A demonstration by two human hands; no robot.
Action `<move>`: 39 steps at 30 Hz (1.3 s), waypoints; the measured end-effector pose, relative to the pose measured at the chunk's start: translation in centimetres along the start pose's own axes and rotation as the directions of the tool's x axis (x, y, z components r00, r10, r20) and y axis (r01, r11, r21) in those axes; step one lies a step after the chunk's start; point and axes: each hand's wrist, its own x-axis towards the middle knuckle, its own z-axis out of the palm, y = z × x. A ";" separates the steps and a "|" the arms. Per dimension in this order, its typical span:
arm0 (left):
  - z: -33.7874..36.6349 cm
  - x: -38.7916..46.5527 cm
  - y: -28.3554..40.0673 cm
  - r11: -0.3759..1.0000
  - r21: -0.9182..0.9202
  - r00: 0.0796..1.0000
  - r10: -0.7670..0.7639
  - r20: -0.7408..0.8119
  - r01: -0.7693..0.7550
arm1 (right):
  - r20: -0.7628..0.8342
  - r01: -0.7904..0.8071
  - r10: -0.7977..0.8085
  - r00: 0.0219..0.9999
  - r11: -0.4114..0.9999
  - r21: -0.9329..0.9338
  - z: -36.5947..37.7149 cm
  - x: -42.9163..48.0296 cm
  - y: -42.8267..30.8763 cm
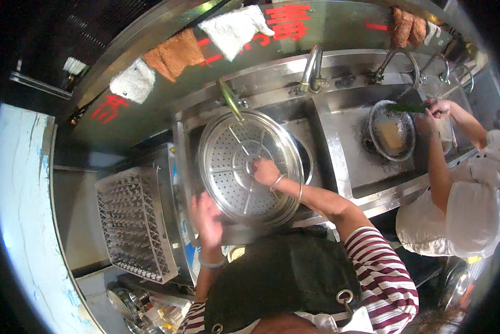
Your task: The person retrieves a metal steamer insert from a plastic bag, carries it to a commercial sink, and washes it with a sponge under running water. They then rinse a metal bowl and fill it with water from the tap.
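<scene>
A round stainless-steel steamer tray (227, 183) with a perforated bottom and raised ribs rests tilted over the left sink basin. Inside it, my right hand (267, 172) is bunched near the central hub, a bangle at its wrist. Whether something small is under those fingers is hidden. My left hand (207, 217) is blurred at the tray's lower left rim, and its exact contact with the rim is unclear. A green-handled tool or bar (231, 100) reaches over the tray's far rim. Behind the tray, part of another round rim (309, 160) shows in the basin.
Steel faucets (312, 69) stand along the back ledge. Cloths (174, 54) hang on the wall above. On the right, a co-worker's hands (436, 109) hold a green item over a bowl (392, 129) in another basin. A dish rack (137, 225) stands left.
</scene>
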 end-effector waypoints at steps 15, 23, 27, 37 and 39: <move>-7.3 4.2 -7.8 0.896 0.441 0.997 0.075 -0.027 -0.055 | -0.242 -0.095 0.038 0.969 0.970 -0.226 0.7 -2.4 1.5; -10.0 6.2 -10.9 0.872 0.490 0.999 0.026 -0.025 -0.011 | -0.201 -0.090 0.010 0.980 0.915 -0.393 0.5 -2.1 0.6; -12.4 7.2 -12.3 0.942 0.335 0.996 0.022 -0.088 0.009 | -0.153 0.116 -0.168 0.974 0.947 -0.301 0.4 -2.5 1.1; -15.9 10.8 -16.3 0.826 0.563 0.976 0.144 -0.164 -0.027 | -0.346 0.135 -0.196 0.918 0.972 -0.192 -8.2 -3.0 2.2; -16.1 11.0 -16.6 0.850 0.524 0.982 0.137 -0.128 -0.051 | -0.556 0.169 -0.270 0.786 0.959 -0.227 -11.8 -2.7 3.5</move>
